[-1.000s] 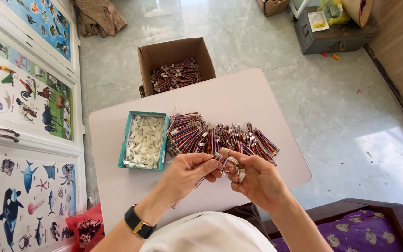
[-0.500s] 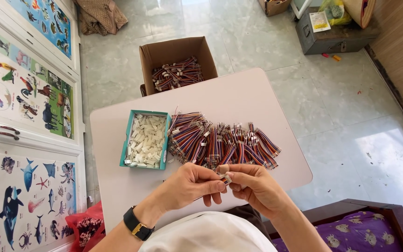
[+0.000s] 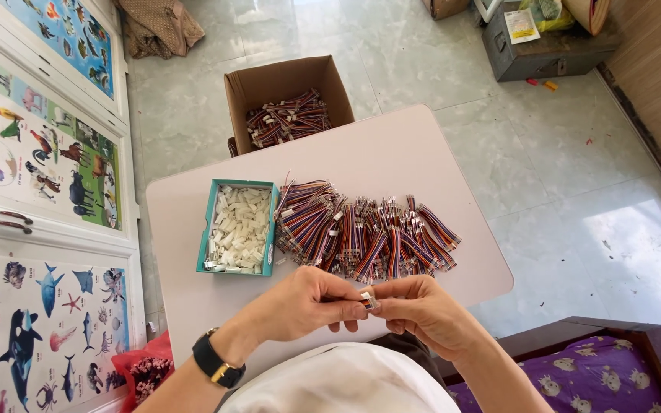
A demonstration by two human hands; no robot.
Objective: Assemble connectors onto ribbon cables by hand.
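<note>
Both hands meeting low over the near edge of the bench (image 3: 193, 306). Left hand (image 3: 300, 306) closed, fingers pinching a short wire bundle (image 3: 353, 298); right hand (image 3: 422, 310) closed on its end, at a small white connector (image 3: 366, 297). Just beyond, a long row of striped wire bundles (image 3: 369, 241) laid side by side, seemingly finished. Teal box (image 3: 208, 229) of white plastic housings to their left, still well filled. Cardboard box (image 3: 250, 84) behind the bench with many more bundles: probably much left.
</note>
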